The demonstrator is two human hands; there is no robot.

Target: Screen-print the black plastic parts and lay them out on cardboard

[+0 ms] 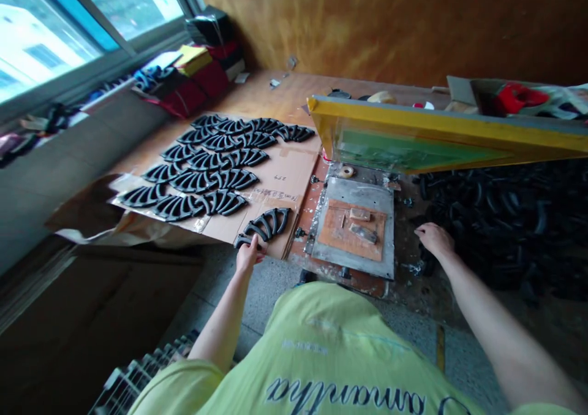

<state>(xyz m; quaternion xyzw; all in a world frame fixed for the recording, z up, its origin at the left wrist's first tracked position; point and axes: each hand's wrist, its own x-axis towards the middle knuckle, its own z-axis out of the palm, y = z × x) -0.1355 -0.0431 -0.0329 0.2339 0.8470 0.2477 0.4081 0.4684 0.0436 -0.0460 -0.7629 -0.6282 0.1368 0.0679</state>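
My left hand (pixel 250 254) is closed on a black curved piece (pixel 242 241) at the front edge of a flat cardboard sheet (pixel 294 176). Right beside it lies a short fanned row of similar black curved pieces (pixel 271 224). Farther back, several longer rows of black curved pieces (pixel 206 176) cover the sheet's left part. My right hand (pixel 435 239) has its fingers drawn together at the near left edge of a dark heap of black pieces (pixel 500 219). What those fingers grip, if anything, cannot be made out.
Between my hands sits a metal plate (pixel 337 188) carrying a brown board with small blocks. A yellow-framed screen (pixel 441 121) is tilted up behind it. A tape roll (pixel 346 171) lies near the hinge side. Boxes (pixel 202 90) stand by the window; a wire rack (pixel 133 372) is low left.
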